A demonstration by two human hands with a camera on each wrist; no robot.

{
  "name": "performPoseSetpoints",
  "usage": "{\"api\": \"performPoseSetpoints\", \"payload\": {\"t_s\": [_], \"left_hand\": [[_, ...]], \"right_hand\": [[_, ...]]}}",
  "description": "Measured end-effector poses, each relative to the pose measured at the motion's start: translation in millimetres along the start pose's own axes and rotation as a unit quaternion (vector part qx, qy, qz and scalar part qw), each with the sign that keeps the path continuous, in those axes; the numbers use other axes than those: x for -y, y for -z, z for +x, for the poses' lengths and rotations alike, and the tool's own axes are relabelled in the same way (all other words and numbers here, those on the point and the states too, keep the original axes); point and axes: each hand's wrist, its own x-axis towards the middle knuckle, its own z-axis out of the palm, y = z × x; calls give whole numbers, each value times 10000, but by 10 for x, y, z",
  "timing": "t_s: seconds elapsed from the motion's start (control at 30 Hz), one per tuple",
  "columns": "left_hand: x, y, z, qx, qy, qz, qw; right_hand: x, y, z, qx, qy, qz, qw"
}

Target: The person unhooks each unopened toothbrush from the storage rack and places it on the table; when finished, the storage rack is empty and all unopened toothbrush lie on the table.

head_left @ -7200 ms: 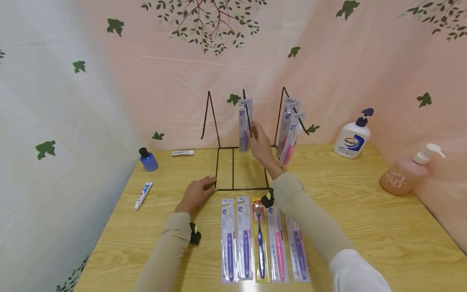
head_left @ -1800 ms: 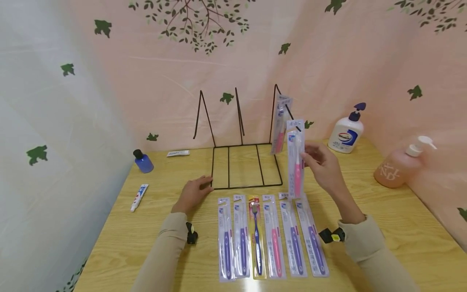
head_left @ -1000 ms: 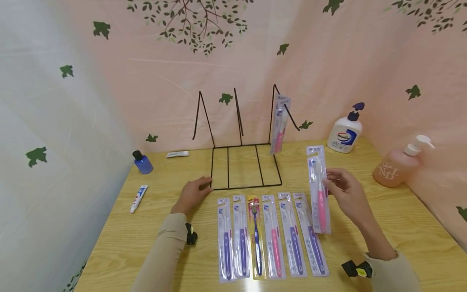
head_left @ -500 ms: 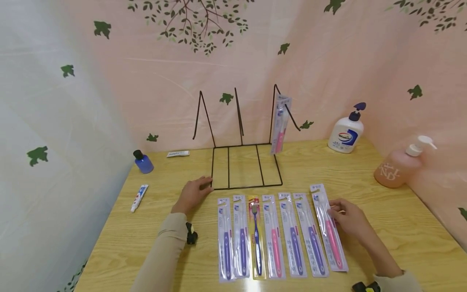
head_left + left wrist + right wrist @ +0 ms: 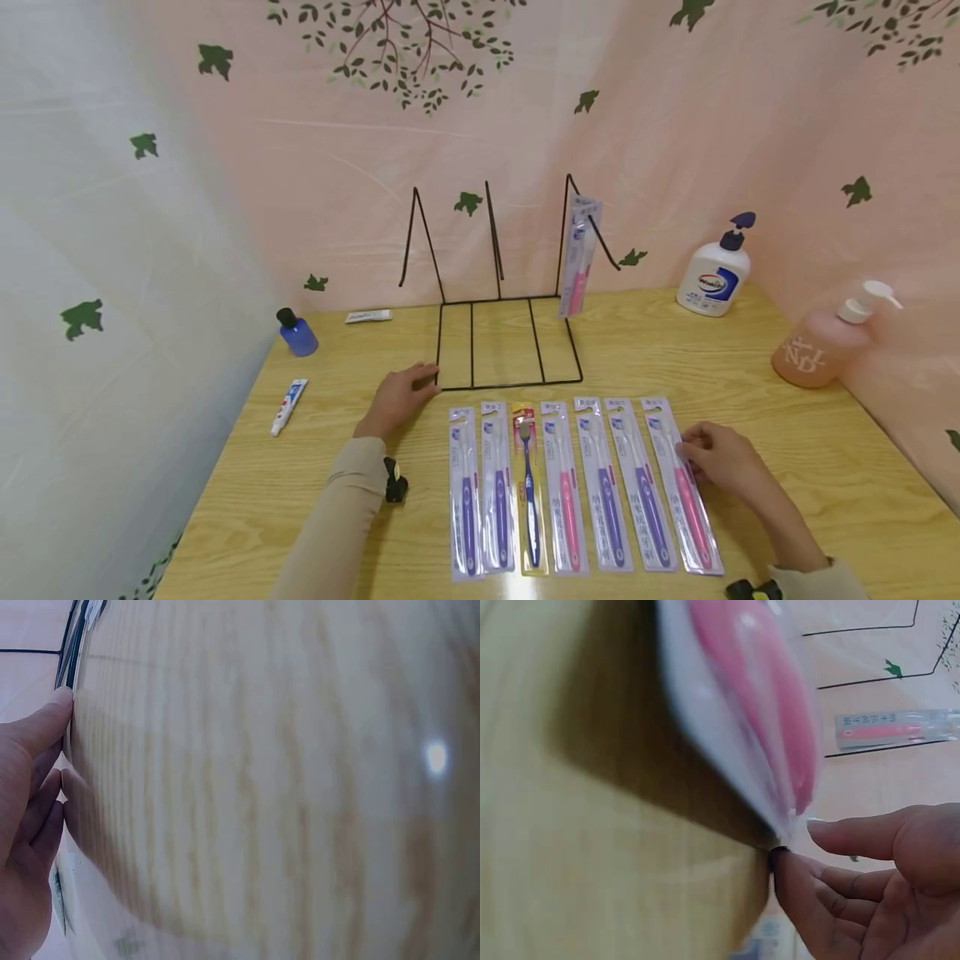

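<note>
In the head view, my right hand (image 5: 723, 457) pinches the edge of a pink packaged toothbrush (image 5: 682, 487), which lies at the right end of a row. The right wrist view has the thumb and index finger at the edge of that pack (image 5: 742, 697). Left of it lie several more packaged toothbrushes, including a purple one (image 5: 642, 487) and a dark blue one on yellow card (image 5: 530, 487). My left hand (image 5: 396, 402) rests its thumb and fingertips against the front left corner of a black wire rack (image 5: 510, 384). In the left wrist view, the thumb touches the wire.
More packaged toothbrushes (image 5: 579, 258) hang overlapping on the rack's right hook. At the back right stand a white pump bottle (image 5: 712, 279) and a pinkish one (image 5: 821, 348). A blue bottle (image 5: 299, 336) and two small toothpaste tubes, one upper (image 5: 369, 317) and one lower (image 5: 288, 407), are at left.
My right hand left the middle hook, now bare; a purple toothbrush joined the row. It then took the front pink toothbrush off the right hook and laid it at the row's right end. Left hand stayed.
</note>
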Motion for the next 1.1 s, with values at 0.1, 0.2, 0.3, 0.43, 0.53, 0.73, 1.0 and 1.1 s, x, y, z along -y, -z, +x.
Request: {"api": "performPoseSetpoints", "payload": {"t_s": [0.1,0.2,0.3,0.43,0.53,0.73,1.0,1.1], "left_hand": [[-7,1,-5,-25,-23,2,10000],[-14,-1,-8,-31,3,-6,10000],[-10,0,-8,-35,3,6,10000],[4,-2,-1,-32,-8,4,10000],[15,-9,7,-41,-25,0,10000],[32,-17,25,-63,-15,42,10000],[32,-23,28,-92,21,28,10000],[30,-29,26,-100,-2,8,9999]], "right_hand": [[30,48,-20,-27,38,-383,9993],[95,122,-39,-96,125,-695,9975],[231,205,-38,-263,305,-914,9950],[471,285,28,-584,776,-914,9911],[656,331,111,-824,1104,-800,9872],[1028,388,314,-1280,1664,-362,9771],[1276,337,919,-1707,2316,739,9549],[1329,304,1144,-1915,2510,1176,9415]]}}
